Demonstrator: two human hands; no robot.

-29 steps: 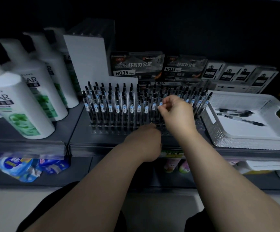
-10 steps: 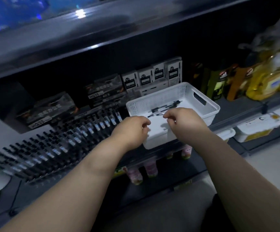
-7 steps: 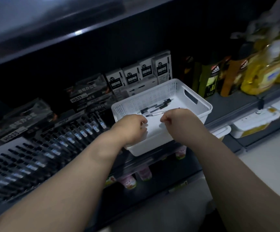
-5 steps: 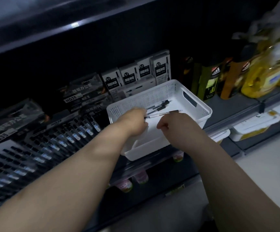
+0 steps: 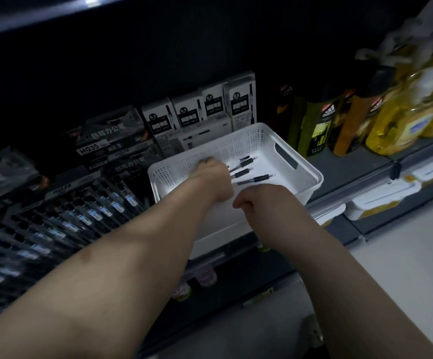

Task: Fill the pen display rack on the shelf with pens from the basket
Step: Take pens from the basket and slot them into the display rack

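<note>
Currently: white basket (image 5: pixel 313 177) sits at the front edge of the shelf (image 5: pixel 352 164), near side overhanging the edge. About four loose black pens (image 5: pixel 255 179) lie flat on the basket floor, toward its back half, tips pointing right.

Left hand (image 5: pixel 214 174): inside the basket, back of hand up, laid over the left ends of the pens. Fingers hidden under the hand; cannot tell whether it grips any pen.

Right hand (image 5: pixel 262 200): at the basket's near rim, fingers curled into a fist, nothing seen in it. Apart from the pens.

Pen display rack (image 5: pixel 62 224): just left of the basket along the same front edge, rows of upright pens, blurred.

Back edge of shelf: boxed pens (image 5: pixel 210 107) behind the basket. Right of the basket: yellow bottles (image 5: pixel 396 120).
</note>
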